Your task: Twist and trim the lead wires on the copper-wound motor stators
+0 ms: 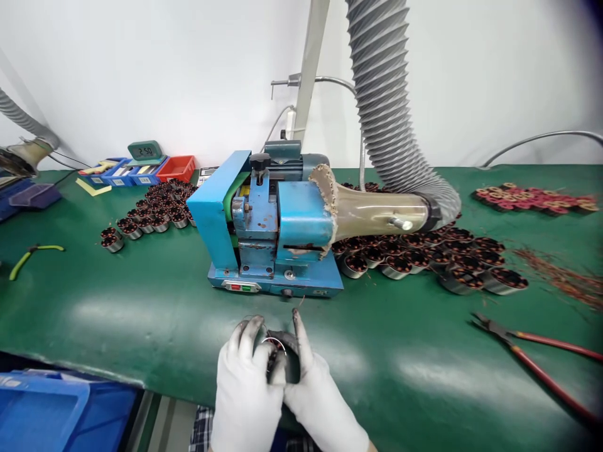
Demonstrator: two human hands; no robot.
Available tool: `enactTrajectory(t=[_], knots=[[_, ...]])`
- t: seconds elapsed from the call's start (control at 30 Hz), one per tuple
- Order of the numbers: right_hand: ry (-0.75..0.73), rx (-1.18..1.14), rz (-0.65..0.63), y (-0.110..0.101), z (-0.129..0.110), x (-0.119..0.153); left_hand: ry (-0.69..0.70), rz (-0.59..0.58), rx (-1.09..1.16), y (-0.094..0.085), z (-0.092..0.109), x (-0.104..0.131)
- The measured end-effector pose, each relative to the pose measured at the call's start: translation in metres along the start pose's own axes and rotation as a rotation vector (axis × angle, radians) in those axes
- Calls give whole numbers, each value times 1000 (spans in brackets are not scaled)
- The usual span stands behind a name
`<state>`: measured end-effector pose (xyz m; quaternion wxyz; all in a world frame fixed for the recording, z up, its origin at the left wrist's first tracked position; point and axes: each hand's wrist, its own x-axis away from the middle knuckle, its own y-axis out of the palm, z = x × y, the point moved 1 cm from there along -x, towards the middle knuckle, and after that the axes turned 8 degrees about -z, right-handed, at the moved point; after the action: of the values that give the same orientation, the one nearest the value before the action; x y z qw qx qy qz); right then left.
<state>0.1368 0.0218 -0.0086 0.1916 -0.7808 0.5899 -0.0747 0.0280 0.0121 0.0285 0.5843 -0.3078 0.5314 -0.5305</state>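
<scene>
From the head camera, both gloved hands come together at the near edge of the green desk [179,314]. The left hand [247,383] is curled, its fingers closed around a small coil ring [276,348] with dark windings; the right hand [318,392] steadies it from the other side, thumb bent inward and index finger pointing up. The ring sits between the palms, in front of the blue machine [264,220]. Wound metal cores [464,279] cluster on either side of that machine, and red-handled pliers [532,348] lie open at the right.
</scene>
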Motion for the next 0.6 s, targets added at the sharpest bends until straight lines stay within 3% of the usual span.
enactTrajectory(t=[0.17,0.3,0.4,0.47,0.53,0.6], knots=[[131,-149,-34,6,-1,-8,-94,-125,260,3,-5,-2],[223,-290,-89,2,-9,-10,-315,-257,910,-5,-22,-1],[278,-254,-82,0,-12,-10,-398,-50,1397,-20,-36,-3],[268,-217,-65,-1,-12,-10,-427,63,1311,-27,-41,-4],[212,-212,-65,-1,-12,-9,-387,-16,962,-28,-37,-4],[137,-220,-74,-1,-11,-9,-243,-138,615,-22,-27,-2]])
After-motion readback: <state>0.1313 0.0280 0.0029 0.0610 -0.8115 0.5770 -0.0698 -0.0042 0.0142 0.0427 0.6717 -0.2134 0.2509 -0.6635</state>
